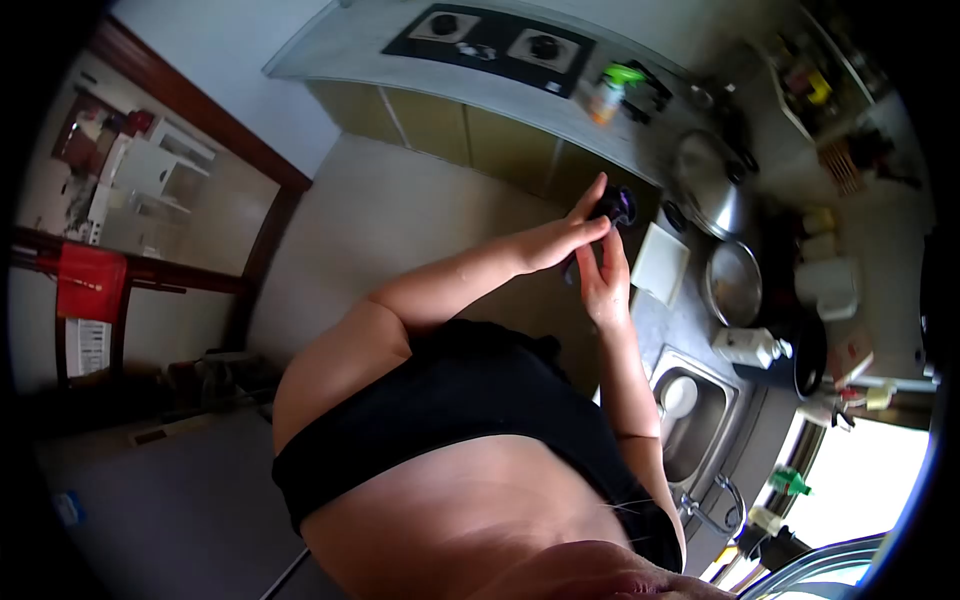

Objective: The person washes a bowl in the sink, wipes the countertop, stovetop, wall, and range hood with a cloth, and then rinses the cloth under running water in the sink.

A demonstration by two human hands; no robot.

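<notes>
My left hand (565,238) and my right hand (606,290) meet in front of me, near the counter's corner. Between the thumb and fingers of my left hand is a small dark object with a purple sheen (622,206); its kind cannot be made out. The right hand's fingers point upward and close together at its lower side, touching the left fingertips. A dark strip (570,270) shows below the left hand, and I cannot tell whether it belongs to the same object. A white board or tray (660,262) lies on the counter right beside the hands.
A steel sink (700,440) with a white bowl (679,397) and a faucet (715,510) is at the right. Along the counter stand a lidded pot (708,185), a steel bowl (733,283), a white bottle (748,346) and a green-topped spray bottle (608,95). A gas stove (490,48) is farther off.
</notes>
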